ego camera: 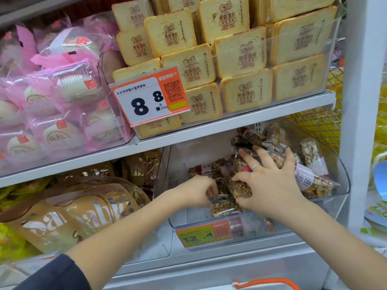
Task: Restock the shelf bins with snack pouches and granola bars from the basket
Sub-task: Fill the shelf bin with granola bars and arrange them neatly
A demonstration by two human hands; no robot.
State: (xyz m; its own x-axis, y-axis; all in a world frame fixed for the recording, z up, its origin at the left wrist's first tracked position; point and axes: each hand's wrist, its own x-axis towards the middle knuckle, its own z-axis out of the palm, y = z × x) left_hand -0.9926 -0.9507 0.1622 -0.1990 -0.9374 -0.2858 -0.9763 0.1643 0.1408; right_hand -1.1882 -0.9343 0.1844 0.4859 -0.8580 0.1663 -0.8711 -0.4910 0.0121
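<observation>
Now both your hands are inside the clear shelf bin [343,178]: your left hand [199,190] pinches a granola bar [225,208], your right hand [270,185] spreads flat over other granola bars [243,183].

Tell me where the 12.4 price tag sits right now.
In the head view, the 12.4 price tag is clipped to the front lip of the clear granola bar bin on the lower shelf, right of centre, just below both hands.

Both hands are reaching into the clear plastic shelf bin [343,181] at five o'clock: the left hand [199,189] is pinching clear-wrapped granola bars [225,208], the right hand [270,185] spreading across them.
</observation>
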